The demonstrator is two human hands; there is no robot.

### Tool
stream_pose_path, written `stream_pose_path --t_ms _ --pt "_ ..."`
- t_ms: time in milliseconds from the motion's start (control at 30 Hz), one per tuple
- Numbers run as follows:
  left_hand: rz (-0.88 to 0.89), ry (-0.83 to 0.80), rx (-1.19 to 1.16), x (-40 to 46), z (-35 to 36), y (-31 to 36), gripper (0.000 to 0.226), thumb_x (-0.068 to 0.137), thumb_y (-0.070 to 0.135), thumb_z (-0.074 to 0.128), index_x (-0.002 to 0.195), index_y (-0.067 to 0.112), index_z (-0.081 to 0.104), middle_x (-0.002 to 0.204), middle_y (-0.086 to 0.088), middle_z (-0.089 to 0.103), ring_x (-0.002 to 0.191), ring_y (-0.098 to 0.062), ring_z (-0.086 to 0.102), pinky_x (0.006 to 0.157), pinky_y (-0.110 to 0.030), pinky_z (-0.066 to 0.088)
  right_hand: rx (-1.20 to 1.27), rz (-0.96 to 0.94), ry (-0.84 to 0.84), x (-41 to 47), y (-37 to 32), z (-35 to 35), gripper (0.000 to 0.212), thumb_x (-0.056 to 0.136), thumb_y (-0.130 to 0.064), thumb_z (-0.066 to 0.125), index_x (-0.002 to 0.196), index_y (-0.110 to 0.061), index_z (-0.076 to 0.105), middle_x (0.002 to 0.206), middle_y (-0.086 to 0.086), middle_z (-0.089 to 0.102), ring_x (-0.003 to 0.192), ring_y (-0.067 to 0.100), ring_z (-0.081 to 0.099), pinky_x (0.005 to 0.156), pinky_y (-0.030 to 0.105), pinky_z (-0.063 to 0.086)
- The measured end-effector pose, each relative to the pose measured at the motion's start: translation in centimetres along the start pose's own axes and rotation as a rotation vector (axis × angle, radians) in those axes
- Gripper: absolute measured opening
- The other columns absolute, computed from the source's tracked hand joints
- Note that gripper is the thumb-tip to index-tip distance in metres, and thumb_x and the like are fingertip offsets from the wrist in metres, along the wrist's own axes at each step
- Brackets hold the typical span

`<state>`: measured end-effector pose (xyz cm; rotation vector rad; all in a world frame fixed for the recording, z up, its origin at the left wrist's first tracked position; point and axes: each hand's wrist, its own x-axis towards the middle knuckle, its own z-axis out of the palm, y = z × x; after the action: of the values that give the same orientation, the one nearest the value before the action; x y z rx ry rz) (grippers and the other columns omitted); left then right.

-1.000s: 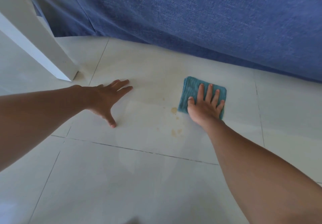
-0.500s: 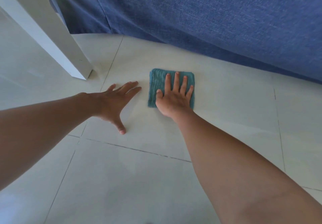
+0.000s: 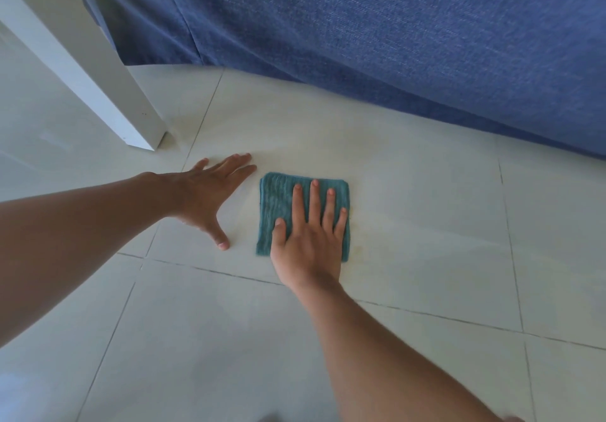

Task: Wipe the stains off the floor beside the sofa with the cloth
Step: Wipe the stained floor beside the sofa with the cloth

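A folded teal cloth (image 3: pixel 277 202) lies flat on the pale floor tiles (image 3: pixel 426 225) in front of the blue sofa (image 3: pixel 393 44). My right hand (image 3: pixel 310 238) presses down on the cloth with its fingers spread, covering the cloth's right half. Just to the cloth's left, my left hand (image 3: pixel 210 192) rests flat on the tile, fingers apart, holding nothing. A faint yellowish smear (image 3: pixel 359 247) shows on the tile by the cloth's right edge. No brown spots are visible; whatever is under the cloth is hidden.
A white furniture leg (image 3: pixel 108 87) slants down to the floor at the upper left, close to my left hand. The sofa's fabric skirt runs across the top and right. Dark grout lines (image 3: pixel 426 313) cross the tiles near my right wrist.
My right hand slid the cloth left over the brown spots that showed beside it a second ago, then a little toward me. My left hand stayed planted on the tile.
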<state>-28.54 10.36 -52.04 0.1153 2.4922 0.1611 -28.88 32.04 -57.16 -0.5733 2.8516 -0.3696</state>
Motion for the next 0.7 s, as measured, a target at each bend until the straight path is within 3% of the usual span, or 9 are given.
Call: stream_pose_path --t_ms 200,400,533,700 --pt "-0.014 -0.034 0.028 0.2 -0.4 0.3 0.157 0.046 0.078 0.078 0.153 0.024 -0.024 0.160 0.001 -0.032 0.151 -0.018 -0.016 0.123 -0.052 0.002 0.022 0.020 0.005 -4.2 -0.1 0.7 0.068 0.099 -0.049 0.027 0.160 -0.025 0.011 0.170 0.003 -0.001 0.155 0.027 -0.011 0.124 0.054 0.000" --pt "-0.051 -0.073 0.050 0.6 -0.9 0.9 0.161 0.039 0.079 0.078 0.152 0.026 -0.023 0.157 0.002 -0.029 0.153 -0.020 -0.001 0.123 -0.052 0.005 0.033 -0.053 -0.025 -6.3 1.5 0.4 0.068 0.098 -0.051 0.028 0.160 -0.028 0.011 0.170 -0.002 -0.003 0.155 0.023 -0.012 0.124 0.051 -0.001" --pt "-0.088 -0.093 0.063 0.9 -1.4 1.2 0.162 0.034 0.078 0.079 0.150 0.026 -0.021 0.155 0.003 -0.023 0.151 -0.023 0.011 0.123 -0.051 0.006 0.019 -0.089 -0.047 -7.9 5.2 -0.4 0.069 0.097 -0.053 0.028 0.160 -0.033 0.010 0.170 -0.006 0.000 0.156 0.019 -0.010 0.125 0.050 0.003" --pt "-0.122 -0.118 0.091 1.1 -2.0 2.3 0.158 0.037 0.069 0.085 0.150 0.024 -0.016 0.152 0.001 -0.015 0.148 -0.024 0.019 0.122 -0.049 0.014 -0.057 0.035 -0.008 -9.5 12.2 -1.7 0.070 0.095 -0.054 0.028 0.160 -0.031 0.014 0.169 -0.004 0.007 0.156 0.020 -0.002 0.125 0.050 0.008"
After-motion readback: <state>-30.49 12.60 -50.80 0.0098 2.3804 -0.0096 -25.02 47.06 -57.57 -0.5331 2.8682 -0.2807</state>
